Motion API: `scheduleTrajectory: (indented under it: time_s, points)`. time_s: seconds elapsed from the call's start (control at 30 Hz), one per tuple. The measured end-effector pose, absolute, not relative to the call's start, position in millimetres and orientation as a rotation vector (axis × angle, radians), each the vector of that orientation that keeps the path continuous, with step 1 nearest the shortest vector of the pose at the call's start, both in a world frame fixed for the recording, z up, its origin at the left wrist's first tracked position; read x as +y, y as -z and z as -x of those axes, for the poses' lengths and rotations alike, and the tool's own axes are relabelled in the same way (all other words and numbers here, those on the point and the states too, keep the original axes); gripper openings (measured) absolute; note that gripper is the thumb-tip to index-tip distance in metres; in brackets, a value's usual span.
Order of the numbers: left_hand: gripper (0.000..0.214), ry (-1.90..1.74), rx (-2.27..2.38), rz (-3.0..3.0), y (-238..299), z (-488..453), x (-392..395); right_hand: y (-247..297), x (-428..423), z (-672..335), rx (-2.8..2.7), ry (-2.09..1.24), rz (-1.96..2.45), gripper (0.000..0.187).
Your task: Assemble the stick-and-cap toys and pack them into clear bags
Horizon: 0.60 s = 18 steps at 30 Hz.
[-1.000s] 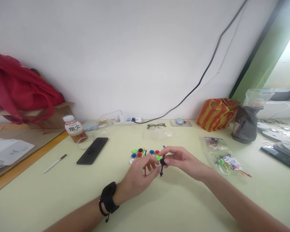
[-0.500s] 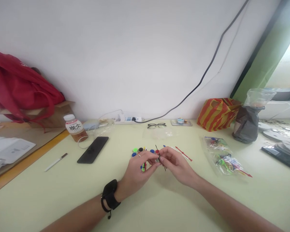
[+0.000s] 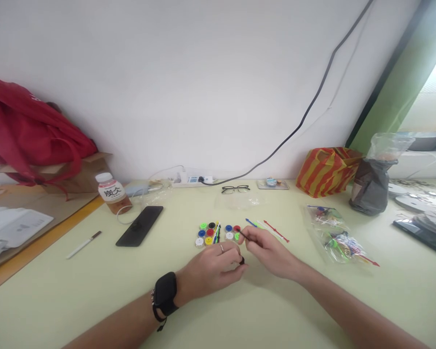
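Note:
My left hand [image 3: 212,268] rests low on the pale green table [image 3: 94,291] with its fingers curled, pinching a small black round piece [image 3: 241,261] at its fingertips. My right hand [image 3: 267,249] is closed in a pinch on a thin black stick [image 3: 241,234] that points up and left. The two hands almost touch. Just beyond them lies a cluster of small coloured round pieces [image 3: 210,233] in green, black, blue, red, yellow and white. Loose blue, green and red sticks [image 3: 272,230] lie to the right of that cluster.
A black phone [image 3: 139,226], a drink bottle [image 3: 111,193] and a white pen [image 3: 83,244] lie at the left. Glasses [image 3: 235,188] and a power strip [image 3: 192,181] sit by the wall. A clear bag of coloured parts [image 3: 336,236] and a striped bag [image 3: 327,170] are at the right.
Both hands have dropped toward the table and come nearer me. The black round piece has come off the stick and is now in my left fingers; the coloured cluster is uncovered.

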State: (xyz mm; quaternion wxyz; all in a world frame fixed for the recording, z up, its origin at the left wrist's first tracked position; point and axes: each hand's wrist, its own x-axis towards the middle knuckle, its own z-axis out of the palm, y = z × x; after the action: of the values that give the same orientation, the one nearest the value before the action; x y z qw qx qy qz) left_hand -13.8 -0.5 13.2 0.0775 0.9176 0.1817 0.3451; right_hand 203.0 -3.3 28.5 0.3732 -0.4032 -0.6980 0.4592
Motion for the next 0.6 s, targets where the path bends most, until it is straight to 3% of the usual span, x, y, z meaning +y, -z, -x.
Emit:
scheduleTrajectory:
  time_s: [0.1,0.23,0.37,0.6]
  points:
    - [0.017,-0.939,0.551,-2.815,-12,11,-4,-29,10,-221,-1.862,-0.910,1.249,0.026]
    - [0.009,-0.840,0.536,-2.910,-13,8,-2,-23,25,-245,-2.077,-0.560,1.413,0.029]
    - [0.010,-0.866,0.550,-2.963,-13,10,4,-16,29,-252,-2.214,-0.454,1.434,0.037]
    - [0.010,-0.872,0.748,-2.964,-10,14,10,-17,28,-264,-2.201,-0.195,1.752,0.032]
